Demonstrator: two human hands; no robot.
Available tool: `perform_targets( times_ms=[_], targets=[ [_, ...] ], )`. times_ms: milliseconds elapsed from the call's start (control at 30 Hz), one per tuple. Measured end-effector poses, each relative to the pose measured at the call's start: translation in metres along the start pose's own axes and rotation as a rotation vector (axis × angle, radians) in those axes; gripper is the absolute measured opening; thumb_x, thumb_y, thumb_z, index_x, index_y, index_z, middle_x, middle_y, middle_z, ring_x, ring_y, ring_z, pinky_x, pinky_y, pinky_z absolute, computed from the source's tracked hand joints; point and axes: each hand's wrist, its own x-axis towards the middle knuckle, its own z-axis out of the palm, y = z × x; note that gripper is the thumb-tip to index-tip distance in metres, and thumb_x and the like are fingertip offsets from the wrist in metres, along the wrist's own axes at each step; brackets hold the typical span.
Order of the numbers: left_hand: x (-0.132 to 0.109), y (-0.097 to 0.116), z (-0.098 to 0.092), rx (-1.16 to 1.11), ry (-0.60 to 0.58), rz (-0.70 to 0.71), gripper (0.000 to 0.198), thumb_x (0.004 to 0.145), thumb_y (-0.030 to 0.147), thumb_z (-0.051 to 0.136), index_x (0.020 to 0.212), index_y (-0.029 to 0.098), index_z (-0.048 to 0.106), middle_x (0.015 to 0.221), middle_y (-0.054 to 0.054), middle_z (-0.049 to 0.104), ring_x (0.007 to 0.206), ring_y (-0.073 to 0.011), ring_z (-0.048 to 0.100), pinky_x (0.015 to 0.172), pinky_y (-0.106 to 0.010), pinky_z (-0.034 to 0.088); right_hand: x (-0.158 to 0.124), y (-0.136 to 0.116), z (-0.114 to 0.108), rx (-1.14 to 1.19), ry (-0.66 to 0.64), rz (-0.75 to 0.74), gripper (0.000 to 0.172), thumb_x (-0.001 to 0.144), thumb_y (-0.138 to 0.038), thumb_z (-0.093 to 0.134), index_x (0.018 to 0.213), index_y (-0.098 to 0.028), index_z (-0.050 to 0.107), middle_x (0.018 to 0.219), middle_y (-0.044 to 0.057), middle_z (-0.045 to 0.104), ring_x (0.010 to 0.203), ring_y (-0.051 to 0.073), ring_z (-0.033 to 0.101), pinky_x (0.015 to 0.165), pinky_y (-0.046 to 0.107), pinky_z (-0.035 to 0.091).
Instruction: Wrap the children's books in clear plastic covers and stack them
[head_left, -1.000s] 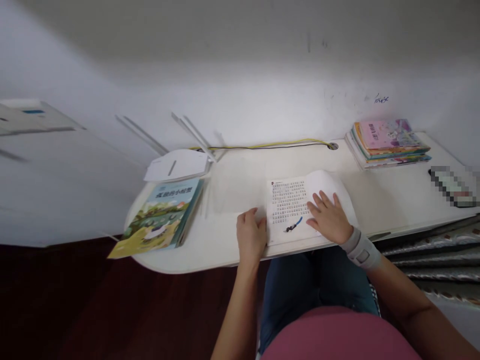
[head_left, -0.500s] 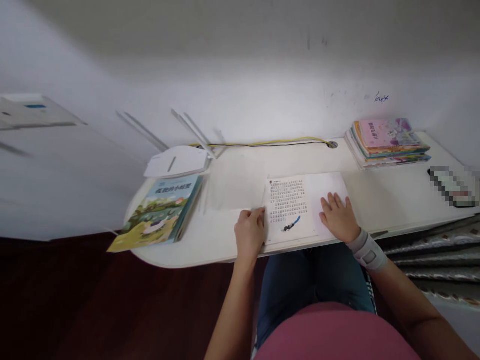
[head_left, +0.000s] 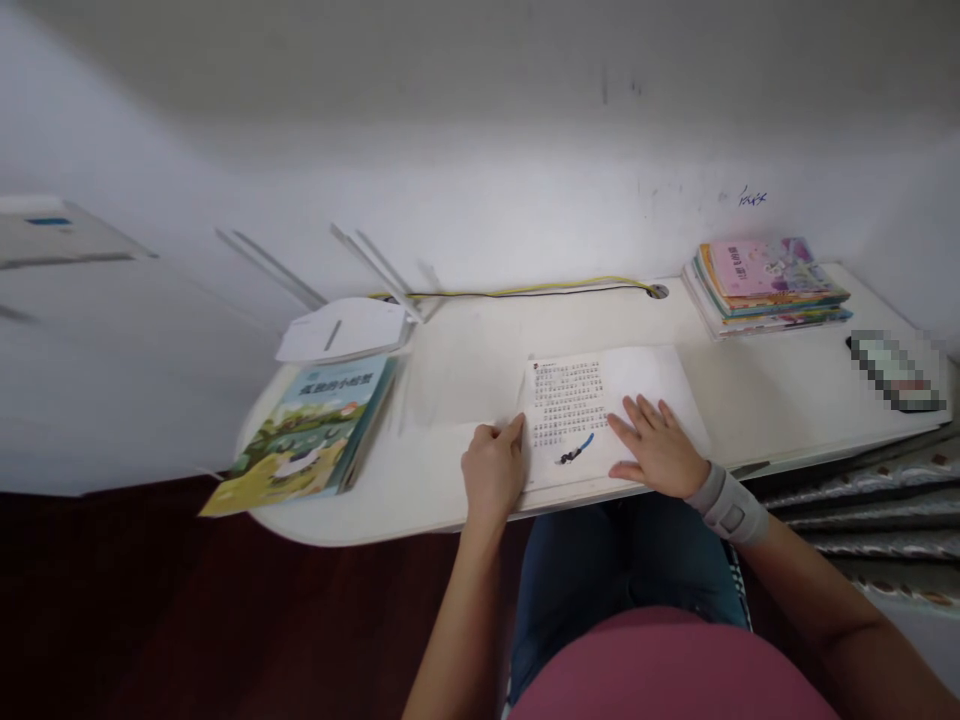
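An open illustrated book (head_left: 581, 415) lies at the near edge of the white counter (head_left: 439, 475), its left page printed with lines of text above a small blue-and-black picture and its right page mostly blank; the right hand (head_left: 656, 450) rests on it with fingers spread open across the inner part of the blank page. The left hand (head_left: 493, 470) touches the book's left edge with fingers curled, though whether they pinch the paper I cannot tell. A picture book (head_left: 319, 425) lies farther left, just before a white router (head_left: 345, 332), and a stack of booklets (head_left: 772, 285) sits back right.
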Motion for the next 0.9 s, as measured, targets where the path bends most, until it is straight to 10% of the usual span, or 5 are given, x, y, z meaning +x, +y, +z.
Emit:
perform_targets(
  times_ms=[400, 667, 900],
  targets=[
    [-0.001, 0.013, -0.011, 0.128, -0.059, 0.006, 0.043, 0.092, 0.024, 0.033, 0.130, 0.028, 0.054, 0.090, -0.011, 0.053, 0.078, -0.0222, 0.055, 0.069, -0.034, 0.040, -0.007, 0.023, -0.009, -0.091, 0.040, -0.203, 0.077, 0.080, -0.057, 0.057, 0.135, -0.006, 0.044, 0.141, 0.027, 0.040, 0.133, 0.035, 0.035, 0.106, 0.049, 0.031],
    [-0.002, 0.012, -0.012, 0.145, -0.069, 0.024, 0.045, 0.091, 0.020, 0.035, 0.131, 0.028, 0.053, 0.092, -0.011, 0.053, 0.079, -0.0231, 0.054, 0.069, -0.034, 0.040, -0.021, 0.025, -0.006, -0.111, 0.099, -0.355, 0.037, 0.094, -0.026, 0.044, 0.126, -0.012, 0.054, 0.129, 0.020, 0.055, 0.121, 0.026, 0.051, 0.100, 0.043, 0.041],
    [-0.004, 0.018, -0.014, 0.169, -0.083, 0.070, 0.045, 0.091, 0.020, 0.036, 0.131, 0.032, 0.052, 0.092, -0.011, 0.053, 0.083, -0.0244, 0.056, 0.072, -0.036, 0.040, 0.030, -0.006, -0.010, -0.019, -0.034, -0.321, 0.066, 0.086, -0.061, 0.042, 0.138, -0.020, 0.041, 0.145, 0.017, 0.039, 0.134, 0.034, 0.033, 0.104, 0.057, 0.030]
  ],
)
